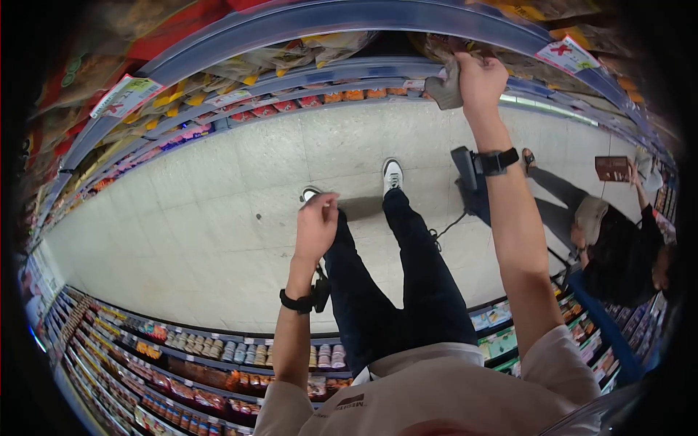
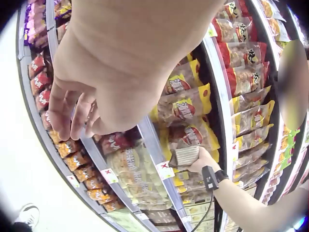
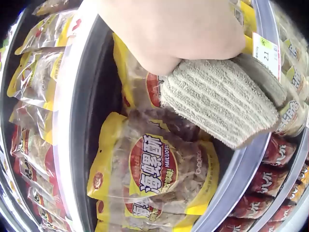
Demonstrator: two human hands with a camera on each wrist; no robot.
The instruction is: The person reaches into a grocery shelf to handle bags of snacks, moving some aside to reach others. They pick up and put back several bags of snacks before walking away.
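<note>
My right hand [image 1: 481, 83] grips a folded, ribbed grey-beige cloth [image 3: 217, 99] at the front of a store shelf. In the right wrist view the cloth overlaps the shelf's edge and some yellow-edged clear snack bags [image 3: 159, 169]; the fingertips are hidden. My left hand [image 1: 315, 227] hangs in front of my legs with fingers loosely curled and nothing in it. In the left wrist view, the left hand [image 2: 116, 72] is large in the foreground, with shelves of packaged snacks behind it.
Price tags [image 1: 567, 54] line the blue-grey shelf edge [image 1: 305, 27]. Lower shelves hold red and orange packets [image 1: 374, 94]. Behind me run more stocked shelves [image 1: 218, 352]. At the right, another person [image 1: 618, 247] stands in the aisle with a brown package [image 1: 613, 168] in one hand.
</note>
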